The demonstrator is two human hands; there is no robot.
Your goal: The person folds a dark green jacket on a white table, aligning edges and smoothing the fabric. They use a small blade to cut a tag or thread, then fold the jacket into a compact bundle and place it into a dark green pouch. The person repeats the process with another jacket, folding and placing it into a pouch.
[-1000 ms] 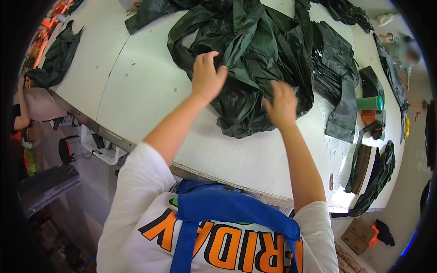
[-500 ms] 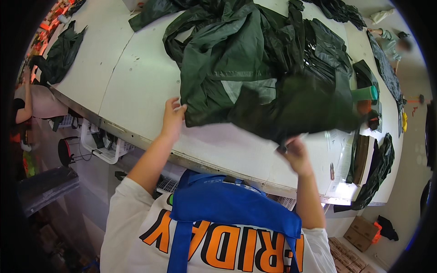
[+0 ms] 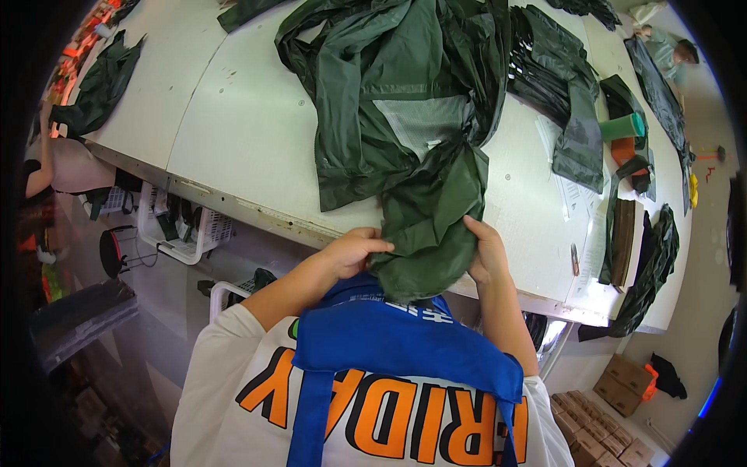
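A dark green rain jacket [image 3: 389, 62] lies spread on the white table [image 3: 241, 140], with a pale mesh lining [image 3: 424, 121] showing in its middle. Its rounded, hood-like end [image 3: 432, 241] is drawn toward me over the table's front edge. My left hand [image 3: 354, 253] pinches the left side of this end between thumb and fingers. On the opposite side, my right hand [image 3: 488, 251] grips the fabric, its fingers partly hidden behind the cloth.
More green garments [image 3: 556, 78] are heaped at the right, near a green cylinder [image 3: 622, 126]. A small slim tool [image 3: 575, 259] lies beside papers. White baskets [image 3: 210, 233] stand below the table. One person [image 3: 58, 163] is at the left, another [image 3: 661, 50] at far right.
The green fabric, blurred and swung out to the right before, now hangs toward me between my hands. My left hand has moved right and down and grips it. The mesh lining is more exposed.
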